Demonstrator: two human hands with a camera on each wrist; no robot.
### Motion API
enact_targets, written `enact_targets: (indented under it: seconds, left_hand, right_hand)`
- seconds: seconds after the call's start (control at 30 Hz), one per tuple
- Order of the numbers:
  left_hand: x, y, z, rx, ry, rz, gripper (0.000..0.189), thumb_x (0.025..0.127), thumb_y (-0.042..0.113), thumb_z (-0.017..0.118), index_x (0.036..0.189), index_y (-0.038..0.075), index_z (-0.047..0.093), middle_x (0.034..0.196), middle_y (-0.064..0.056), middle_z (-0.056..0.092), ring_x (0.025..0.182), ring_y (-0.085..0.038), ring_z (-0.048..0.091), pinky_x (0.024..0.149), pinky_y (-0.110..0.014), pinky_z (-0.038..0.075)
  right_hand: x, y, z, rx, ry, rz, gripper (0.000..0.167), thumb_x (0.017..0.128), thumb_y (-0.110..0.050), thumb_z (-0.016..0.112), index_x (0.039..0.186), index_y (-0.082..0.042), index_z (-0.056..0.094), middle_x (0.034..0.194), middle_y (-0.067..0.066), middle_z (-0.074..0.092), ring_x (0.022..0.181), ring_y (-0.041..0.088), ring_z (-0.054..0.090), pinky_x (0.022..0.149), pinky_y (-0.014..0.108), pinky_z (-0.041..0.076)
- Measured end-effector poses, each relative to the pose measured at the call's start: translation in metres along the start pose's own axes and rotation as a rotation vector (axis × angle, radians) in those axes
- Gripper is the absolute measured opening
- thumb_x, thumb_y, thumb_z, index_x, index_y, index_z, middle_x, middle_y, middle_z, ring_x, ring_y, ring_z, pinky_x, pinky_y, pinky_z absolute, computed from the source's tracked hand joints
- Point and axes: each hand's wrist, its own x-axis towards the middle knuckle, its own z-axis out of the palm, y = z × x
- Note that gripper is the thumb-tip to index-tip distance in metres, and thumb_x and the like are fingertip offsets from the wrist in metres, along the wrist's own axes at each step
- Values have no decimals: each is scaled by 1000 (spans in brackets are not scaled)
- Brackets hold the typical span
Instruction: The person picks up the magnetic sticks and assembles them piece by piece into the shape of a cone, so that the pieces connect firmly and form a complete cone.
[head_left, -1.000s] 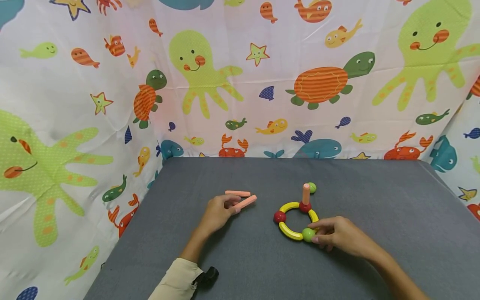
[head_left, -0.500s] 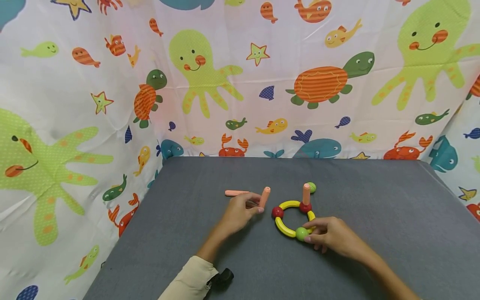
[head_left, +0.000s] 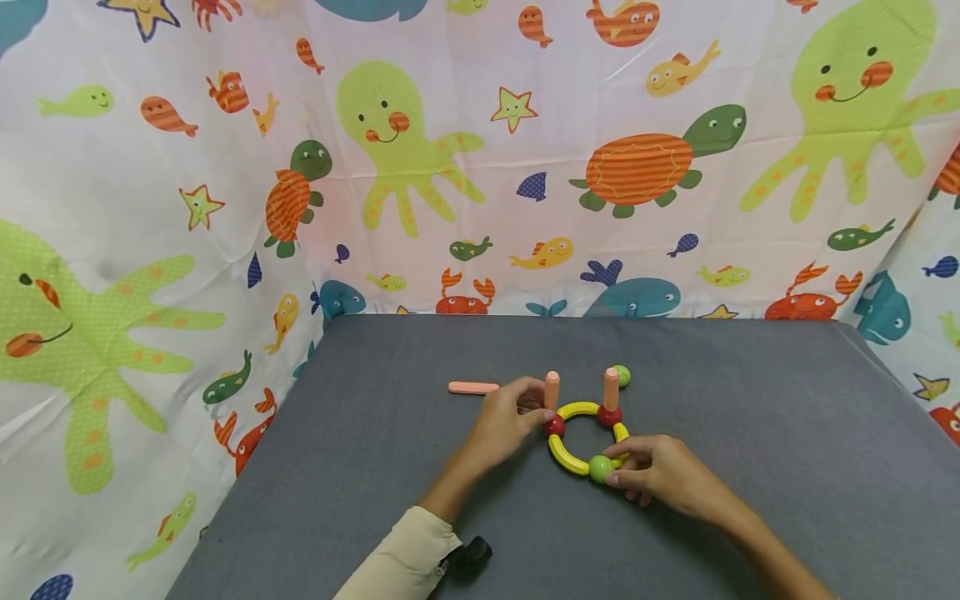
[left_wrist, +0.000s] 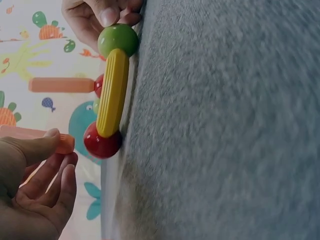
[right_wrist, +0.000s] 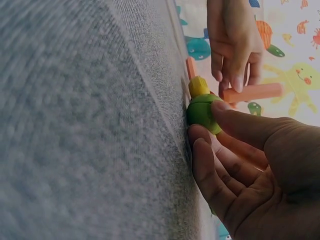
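Note:
A ring of curved yellow bars joined by balls lies on the grey table. My left hand pinches a peach stick upright over the ring's left red ball; in the left wrist view a small gap separates the stick's lower end from that red ball. My right hand pinches the green ball at the ring's front between thumb and fingers. Another peach stick stands upright on the ring's back red ball.
One loose peach stick lies flat on the table, left of the ring and beyond my left hand. A second green ball sits behind the standing stick. A sea-animal patterned curtain hangs along the table's back and sides.
My left hand has moved right, turning its stick from slanted to upright and bringing it over the left red ball. The ring has slid slightly left with my right hand still on the green ball.

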Motion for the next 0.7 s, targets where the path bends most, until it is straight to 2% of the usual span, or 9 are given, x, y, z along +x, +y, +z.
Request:
enact_targets:
  seconds: [0.23, 0.5, 0.7]
  left_hand:
    - [1, 0, 8, -4, -6, -22, 27, 96, 16, 81, 121, 12, 72, 110, 0, 75, 95, -7, 70, 86, -23, 58]
    - [-2, -1, 9, -3, -9, -43, 29, 94, 17, 83, 120, 12, 72, 108, 1, 75, 94, -5, 69, 87, -22, 57]
    - [-5, -1, 7, 87, -35, -27, 30, 93, 20, 84, 121, 11, 75, 110, 0, 74, 95, -7, 67, 87, -21, 56]
  right_hand:
    - [0, 1, -1, 1, -12, 5, 39, 94, -25, 83, 123, -1, 74, 81, 6, 74, 68, 23, 69, 58, 35, 59]
    - [0, 2, -1, 3, -15, -2, 39, 94, -25, 82, 124, -1, 74, 82, 6, 74, 68, 22, 69, 59, 35, 59]
    - [1, 0, -4, -10, -10, 1, 38, 95, -26, 82, 123, -3, 74, 82, 6, 71, 67, 20, 66, 58, 35, 59]
